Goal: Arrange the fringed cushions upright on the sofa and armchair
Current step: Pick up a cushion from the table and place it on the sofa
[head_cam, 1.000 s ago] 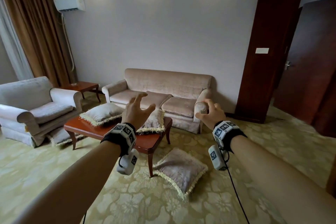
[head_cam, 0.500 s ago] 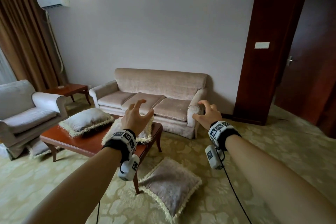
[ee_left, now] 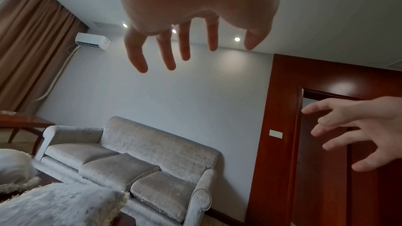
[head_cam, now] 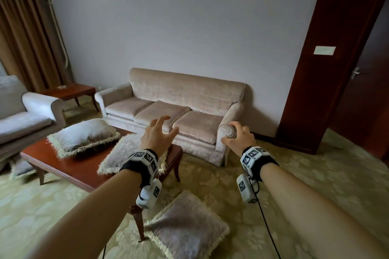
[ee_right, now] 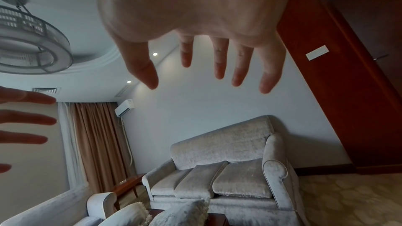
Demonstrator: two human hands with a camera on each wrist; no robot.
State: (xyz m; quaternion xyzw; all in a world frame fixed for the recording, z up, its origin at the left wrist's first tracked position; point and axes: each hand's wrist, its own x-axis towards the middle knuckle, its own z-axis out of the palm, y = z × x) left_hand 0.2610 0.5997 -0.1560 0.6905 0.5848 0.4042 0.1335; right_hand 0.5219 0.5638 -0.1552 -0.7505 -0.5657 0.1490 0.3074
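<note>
Two fringed cushions lie flat on the red-brown coffee table [head_cam: 63, 168]: one to the left [head_cam: 82, 134], one nearer me [head_cam: 124, 153], partly hidden by my left wrist. A third cushion [head_cam: 185, 225] lies on the carpet by the table leg, and a fourth [head_cam: 21, 167] on the floor by the armchair [head_cam: 23, 120]. The beige sofa [head_cam: 179, 109] stands against the wall with bare seats. My left hand [head_cam: 162, 132] and right hand [head_cam: 236, 135] are raised in the air with spread fingers [ee_left: 172, 57] [ee_right: 219, 68], holding nothing.
A small side table [head_cam: 71, 91] stands between armchair and sofa. A dark wooden door frame [head_cam: 328, 69] and a doorway are at the right. Brown curtains [head_cam: 23, 38] hang at the left. Patterned carpet [head_cam: 294, 174] stretches in front of the sofa.
The view has moved closer to the sofa and table, and the furniture has slid left in the picture. Both hands stay raised, spread and empty.
</note>
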